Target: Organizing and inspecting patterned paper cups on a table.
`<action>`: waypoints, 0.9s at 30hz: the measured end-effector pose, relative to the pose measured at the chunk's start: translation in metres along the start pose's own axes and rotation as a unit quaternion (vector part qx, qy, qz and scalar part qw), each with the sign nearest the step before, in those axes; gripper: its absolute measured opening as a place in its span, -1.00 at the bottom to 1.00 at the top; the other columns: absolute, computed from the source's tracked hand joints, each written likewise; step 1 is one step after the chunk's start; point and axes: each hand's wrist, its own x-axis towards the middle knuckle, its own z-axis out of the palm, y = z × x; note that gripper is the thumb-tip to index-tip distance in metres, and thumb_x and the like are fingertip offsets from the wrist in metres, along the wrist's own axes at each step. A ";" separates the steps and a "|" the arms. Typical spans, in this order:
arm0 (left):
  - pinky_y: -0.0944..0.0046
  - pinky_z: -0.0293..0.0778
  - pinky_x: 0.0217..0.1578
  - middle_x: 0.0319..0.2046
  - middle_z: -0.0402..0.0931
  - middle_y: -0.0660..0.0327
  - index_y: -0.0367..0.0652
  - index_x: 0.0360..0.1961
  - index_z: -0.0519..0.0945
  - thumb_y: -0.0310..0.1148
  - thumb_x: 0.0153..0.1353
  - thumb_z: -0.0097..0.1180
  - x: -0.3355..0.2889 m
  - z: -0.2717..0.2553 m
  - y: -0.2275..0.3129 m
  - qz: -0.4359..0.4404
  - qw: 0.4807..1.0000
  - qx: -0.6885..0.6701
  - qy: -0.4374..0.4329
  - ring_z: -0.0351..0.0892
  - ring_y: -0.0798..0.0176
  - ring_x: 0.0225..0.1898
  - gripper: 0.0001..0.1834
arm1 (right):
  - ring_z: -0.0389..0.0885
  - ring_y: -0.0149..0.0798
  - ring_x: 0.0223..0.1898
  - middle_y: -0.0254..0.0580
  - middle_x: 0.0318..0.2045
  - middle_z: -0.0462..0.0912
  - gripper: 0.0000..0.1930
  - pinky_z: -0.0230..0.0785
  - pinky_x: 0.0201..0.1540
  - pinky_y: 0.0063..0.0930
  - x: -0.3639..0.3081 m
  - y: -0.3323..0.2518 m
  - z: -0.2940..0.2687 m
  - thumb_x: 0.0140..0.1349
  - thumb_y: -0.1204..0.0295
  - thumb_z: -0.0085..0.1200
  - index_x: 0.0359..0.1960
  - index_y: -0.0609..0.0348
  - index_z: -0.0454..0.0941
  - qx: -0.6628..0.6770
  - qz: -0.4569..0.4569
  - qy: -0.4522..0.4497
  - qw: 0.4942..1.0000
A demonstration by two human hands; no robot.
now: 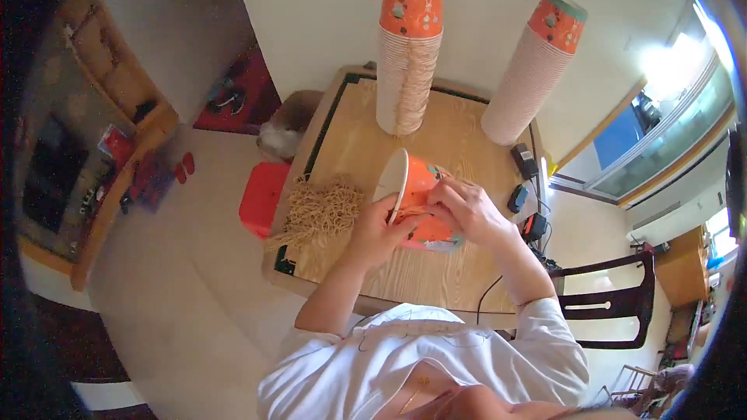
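An orange paper bucket (419, 180) with a white rim lies tilted over the wooden table, its mouth turned to the left. My left hand (377, 235) grips it by the rim, thumb outside and fingers reaching into the mouth. Against the bucket's printed side, the fingers of my right hand (473, 214) are pinched together; what lies between the fingertips is hidden. Left of the bucket is a loose heap of tan cords (323, 208).
A tall stack of nested buckets (408, 12) with cords down its side stands at the back. Another stack (537, 62) leans at the back right. Black chargers (524, 162) and cables line the table's right edge. A red bin (265, 198) and a dark chair (607, 303) flank the table.
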 end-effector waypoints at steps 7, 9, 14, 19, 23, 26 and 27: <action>0.40 0.46 -0.20 -0.22 0.53 0.23 -0.27 -0.08 0.45 -0.53 0.08 0.13 0.006 0.003 -0.016 -0.047 0.975 -0.208 0.056 0.51 0.43 -0.23 -0.66 | 0.48 -0.04 -0.27 -0.13 -0.31 0.47 -0.81 0.36 -0.20 -0.26 0.004 -0.007 -0.012 0.00 0.45 0.15 -0.33 0.14 0.45 -0.021 0.033 -0.063 0.997; 0.39 0.46 -0.18 -0.18 0.51 0.21 -0.28 -0.04 0.42 -0.56 0.08 0.11 0.008 0.005 -0.018 -0.024 0.959 -0.276 0.059 0.51 0.40 -0.19 -0.63 | 0.46 -0.04 -0.20 -0.11 -0.24 0.47 -0.82 0.33 -0.14 -0.25 0.004 -0.004 -0.014 0.02 0.45 0.14 -0.32 0.13 0.47 -0.022 0.040 -0.050 0.998; 0.32 0.42 -0.05 -0.08 0.46 0.13 -0.30 0.07 0.32 -0.63 0.11 0.01 0.008 0.017 -0.012 0.089 0.989 -0.099 0.071 0.49 0.30 -0.06 -0.55 | 0.32 0.05 -0.02 0.00 -0.08 0.39 -0.72 0.23 0.03 -0.18 0.001 0.017 0.005 0.07 0.45 0.09 -0.15 0.16 0.44 -0.102 0.138 0.108 0.979; 0.28 0.39 0.00 -0.07 0.46 0.08 -0.32 0.07 0.34 -0.61 0.12 -0.04 0.019 0.018 -0.021 0.162 0.983 -0.038 0.082 0.48 0.25 -0.04 -0.57 | 0.37 -0.15 0.01 -0.03 -0.04 0.39 -0.47 0.23 0.07 -0.29 0.007 0.050 0.011 0.14 0.45 0.04 0.15 0.21 0.16 0.075 0.242 0.185 0.949; 0.27 0.38 0.00 -0.09 0.47 0.06 -0.34 0.04 0.37 -0.62 0.11 -0.03 0.039 0.012 -0.030 0.190 0.977 -0.025 0.098 0.48 0.22 -0.03 -0.59 | 0.36 -0.37 0.00 -0.22 -0.02 0.39 -0.42 0.27 0.03 -0.48 0.015 0.062 0.003 0.10 0.56 0.08 0.17 0.16 0.13 0.354 0.300 0.148 0.873; 0.26 0.38 0.00 -0.09 0.47 0.07 -0.34 0.03 0.37 -0.62 0.10 -0.02 0.056 0.007 -0.017 0.191 0.977 0.004 0.094 0.47 0.22 -0.02 -0.60 | 0.37 -0.33 0.02 -0.19 -0.03 0.40 -0.39 0.25 0.05 -0.44 0.036 0.051 -0.010 0.05 0.62 0.08 0.16 0.15 0.14 0.250 0.237 0.226 0.911; 0.26 0.38 0.00 -0.08 0.46 0.07 -0.34 0.03 0.35 -0.61 0.10 -0.01 0.060 0.006 -0.011 0.184 0.979 0.030 0.080 0.47 0.22 -0.02 -0.59 | 0.37 -0.33 0.02 -0.19 -0.03 0.40 -0.39 0.25 0.05 -0.44 0.041 0.047 -0.016 0.05 0.62 0.08 0.16 0.15 0.14 0.249 0.235 0.225 0.912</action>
